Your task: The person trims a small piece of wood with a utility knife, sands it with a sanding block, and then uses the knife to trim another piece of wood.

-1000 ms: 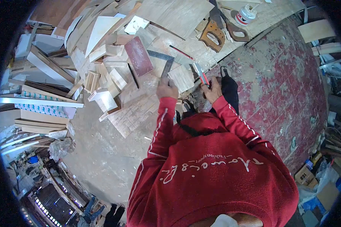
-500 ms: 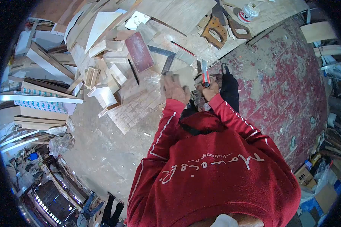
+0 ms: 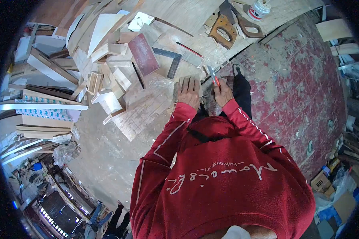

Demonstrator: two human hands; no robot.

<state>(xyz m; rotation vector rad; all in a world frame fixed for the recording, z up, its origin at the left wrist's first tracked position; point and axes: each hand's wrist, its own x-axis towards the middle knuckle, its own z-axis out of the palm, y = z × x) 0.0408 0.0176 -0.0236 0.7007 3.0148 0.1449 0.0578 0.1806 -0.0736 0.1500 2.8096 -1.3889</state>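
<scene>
My left hand [image 3: 188, 92] lies flat, fingers stretched out, on a small thin board [image 3: 198, 83] at the workbench edge. To its right, my right hand [image 3: 223, 95] is closed around a red-and-silver utility knife [image 3: 214, 75], whose metal end points up and away from me. Beyond my hands are a dark metal try square [image 3: 173, 68], a red-and-black pencil [image 3: 191, 49] and a dark red rectangular block [image 3: 144, 54]. A dark slim stick [image 3: 138, 75] lies left of the block.
Two handsaws [image 3: 223, 34] [image 3: 250, 28] and a white jar [image 3: 259, 10] sit at the bench's far right. Wood offcuts [image 3: 107, 99] crowd the left side. Red worn floor [image 3: 291, 91] spreads to the right. Another person's legs [image 3: 117, 221] show at lower left.
My left hand has shifted slightly right, its fingers now flat on the thin board. My right hand has turned with its back upward, the utility knife still in it.
</scene>
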